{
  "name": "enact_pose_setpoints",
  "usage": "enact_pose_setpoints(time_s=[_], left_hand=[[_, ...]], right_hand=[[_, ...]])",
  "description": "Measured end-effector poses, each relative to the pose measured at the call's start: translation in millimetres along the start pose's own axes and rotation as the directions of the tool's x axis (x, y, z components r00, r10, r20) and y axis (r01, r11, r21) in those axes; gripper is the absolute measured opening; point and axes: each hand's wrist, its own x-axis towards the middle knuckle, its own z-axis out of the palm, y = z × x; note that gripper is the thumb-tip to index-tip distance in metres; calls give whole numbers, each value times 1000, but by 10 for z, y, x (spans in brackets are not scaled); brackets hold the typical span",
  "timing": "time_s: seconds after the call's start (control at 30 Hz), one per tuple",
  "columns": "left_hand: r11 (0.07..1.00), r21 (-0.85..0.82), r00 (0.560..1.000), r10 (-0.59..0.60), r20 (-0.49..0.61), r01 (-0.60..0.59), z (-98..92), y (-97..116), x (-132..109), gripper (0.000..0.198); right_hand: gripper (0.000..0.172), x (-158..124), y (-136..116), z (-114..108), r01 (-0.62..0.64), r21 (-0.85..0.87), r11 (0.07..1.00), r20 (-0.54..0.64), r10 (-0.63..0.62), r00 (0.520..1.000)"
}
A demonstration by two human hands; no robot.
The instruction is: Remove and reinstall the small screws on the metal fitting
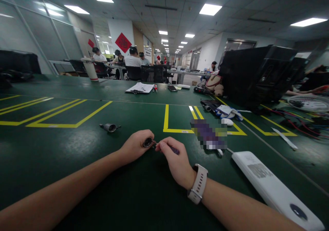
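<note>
My left hand [137, 143] is closed around a small, dark, hollow metal cylinder [147, 142], its open end turned toward me. In my right hand [176, 157] a thin screwdriver [175, 150] with a dark purple handle is gripped between thumb and fingers. Its shaft points left at the edge of the cylinder; whether the tip touches a screw there is too small to tell. A similar metal cylinder [110, 127] with small projecting ends lies on the green table [97, 203], beyond my left hand.
On the right lie a blurred-out purple item [208, 135], a long white device [272, 186] with a cable, gloves [228, 111] and a black case [259, 75]. A clipboard [140, 87], phone [172, 88] and tumbler [90, 69] stand farther back. Yellow tape marks the table. People sit beyond.
</note>
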Motion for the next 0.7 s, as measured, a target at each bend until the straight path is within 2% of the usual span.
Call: enact_pose_setpoints(time_s=[0.07,0.17,0.23,0.3,0.37,0.47,0.57,0.7], left_hand=[[1000,4,1000,11,-7,-11,-2,7,-8,7],[1000,4,1000,17,-22,-17,-6,14,-20,11],[1000,5,1000,12,-26,-12,-7,13,-23,12],[1000,6,999,10,-30,-10,-6,7,-20,12],[1000,15,999,9,-38,-8,-2,0,-14,11],[999,41,999,-2,-41,4,4,-9,-4,9],[998,59,999,-10,-41,13,8,-11,-1,8],[999,48,998,9,-58,-6,-2,1,-16,11]], right_hand=[[21,36,45,-11,-76,155,985,-11,78,997],[19,83,115,-15,-176,397,901,-14,198,980],[18,97,145,-12,-219,482,848,2,249,969],[17,95,152,-8,-230,497,837,11,259,966],[18,79,137,-5,-197,458,867,-12,227,974],[20,47,91,-1,-127,296,947,-35,143,989],[20,33,69,6,-99,189,977,-9,103,995],[19,58,116,9,-141,343,929,-5,151,988]])
